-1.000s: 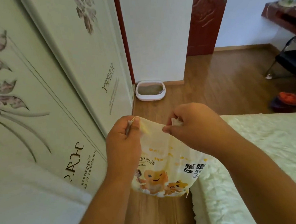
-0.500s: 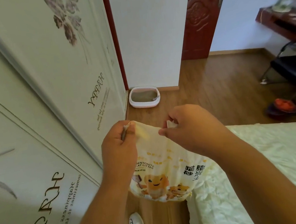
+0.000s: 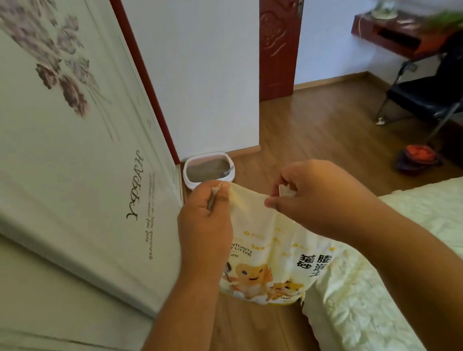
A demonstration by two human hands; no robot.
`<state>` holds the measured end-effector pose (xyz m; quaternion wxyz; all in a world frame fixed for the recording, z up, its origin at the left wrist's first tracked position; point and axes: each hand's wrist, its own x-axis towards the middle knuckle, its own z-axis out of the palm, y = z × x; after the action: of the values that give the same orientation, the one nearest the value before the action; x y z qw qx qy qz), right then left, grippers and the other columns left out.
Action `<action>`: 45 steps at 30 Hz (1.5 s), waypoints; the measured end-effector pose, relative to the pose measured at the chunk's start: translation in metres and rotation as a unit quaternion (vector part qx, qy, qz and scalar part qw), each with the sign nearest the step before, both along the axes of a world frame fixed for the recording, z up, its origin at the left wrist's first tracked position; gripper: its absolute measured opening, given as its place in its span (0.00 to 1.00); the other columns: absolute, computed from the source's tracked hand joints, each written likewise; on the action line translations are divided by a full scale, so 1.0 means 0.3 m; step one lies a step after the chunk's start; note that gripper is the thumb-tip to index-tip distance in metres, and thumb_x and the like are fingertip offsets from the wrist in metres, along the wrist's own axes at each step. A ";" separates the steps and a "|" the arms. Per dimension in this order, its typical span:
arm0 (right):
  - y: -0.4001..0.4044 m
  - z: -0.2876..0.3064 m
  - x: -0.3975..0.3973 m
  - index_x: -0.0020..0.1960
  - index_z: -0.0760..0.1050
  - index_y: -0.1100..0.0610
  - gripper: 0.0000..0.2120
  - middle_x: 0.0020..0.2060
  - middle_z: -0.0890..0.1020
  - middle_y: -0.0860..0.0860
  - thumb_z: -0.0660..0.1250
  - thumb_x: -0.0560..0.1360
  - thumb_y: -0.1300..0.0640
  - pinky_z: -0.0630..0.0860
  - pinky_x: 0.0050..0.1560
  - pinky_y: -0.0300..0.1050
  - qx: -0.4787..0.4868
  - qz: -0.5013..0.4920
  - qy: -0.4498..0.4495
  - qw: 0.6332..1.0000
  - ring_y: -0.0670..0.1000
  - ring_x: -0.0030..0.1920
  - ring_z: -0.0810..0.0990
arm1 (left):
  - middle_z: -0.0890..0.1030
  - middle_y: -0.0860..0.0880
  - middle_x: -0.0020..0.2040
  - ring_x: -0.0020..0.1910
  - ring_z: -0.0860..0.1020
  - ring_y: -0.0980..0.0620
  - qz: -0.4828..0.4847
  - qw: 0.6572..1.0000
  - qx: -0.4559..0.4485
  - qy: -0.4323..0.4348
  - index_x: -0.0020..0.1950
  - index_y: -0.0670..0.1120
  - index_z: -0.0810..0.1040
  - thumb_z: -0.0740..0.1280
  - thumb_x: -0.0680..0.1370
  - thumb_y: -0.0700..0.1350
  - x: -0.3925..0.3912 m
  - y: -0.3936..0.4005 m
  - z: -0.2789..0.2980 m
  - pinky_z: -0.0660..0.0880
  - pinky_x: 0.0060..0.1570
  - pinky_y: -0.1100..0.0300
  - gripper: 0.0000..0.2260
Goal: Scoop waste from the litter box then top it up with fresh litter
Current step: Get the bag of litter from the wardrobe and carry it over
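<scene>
A cream and yellow litter bag (image 3: 272, 259) with cartoon cats printed on it hangs in front of me above the floor. My left hand (image 3: 204, 226) grips its top left corner. My right hand (image 3: 311, 196) pinches the top edge on the right side. The white litter box (image 3: 208, 169) filled with grey litter stands on the wooden floor ahead, in the corner between wardrobe and white wall. A grey scoop (image 3: 225, 172) lies at its right inner edge.
A tall white wardrobe (image 3: 63, 169) with flower prints lines the left. A bed with a pale cover (image 3: 419, 256) fills the lower right. A dark chair (image 3: 440, 93), an orange mop head (image 3: 420, 153) and a red door (image 3: 282, 34) stand further back.
The view has moved nearer to the litter box, which now sits just above my left hand. Both hands keep the same hold on the bag's top edge.
</scene>
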<state>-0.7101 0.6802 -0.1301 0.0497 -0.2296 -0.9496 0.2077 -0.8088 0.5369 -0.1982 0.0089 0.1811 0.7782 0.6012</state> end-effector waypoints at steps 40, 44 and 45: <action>0.777 -0.037 -1.265 0.43 0.76 0.44 0.06 0.37 0.77 0.41 0.68 0.78 0.45 0.69 0.35 0.37 -0.019 0.132 -0.010 0.991 0.41 0.38 0.75 | 0.80 0.52 0.40 0.36 0.77 0.51 0.135 0.990 -0.014 -0.048 0.44 0.57 0.79 0.64 0.83 0.52 -1.110 0.702 -0.035 0.80 0.40 0.45 0.09; 0.812 -0.036 -1.400 0.44 0.76 0.44 0.07 0.36 0.76 0.41 0.68 0.78 0.44 0.66 0.34 0.37 -0.011 0.096 -0.022 0.995 0.41 0.38 0.73 | 0.81 0.54 0.40 0.39 0.78 0.54 0.092 0.995 -0.006 -0.047 0.44 0.56 0.80 0.64 0.83 0.50 -1.280 0.759 -0.039 0.79 0.41 0.48 0.10; 0.818 -0.033 -1.434 0.43 0.76 0.44 0.07 0.36 0.76 0.41 0.68 0.78 0.44 0.66 0.34 0.37 -0.006 0.088 -0.024 0.996 0.41 0.37 0.73 | 0.81 0.54 0.40 0.39 0.78 0.54 0.080 0.996 -0.006 -0.047 0.44 0.56 0.80 0.64 0.83 0.51 -1.326 0.769 -0.037 0.79 0.40 0.49 0.10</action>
<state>-1.1404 0.9256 -0.1399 0.0071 -0.1502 -0.9659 0.2109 -1.2066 0.7677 -0.2095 -0.0014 0.0894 0.7925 0.6033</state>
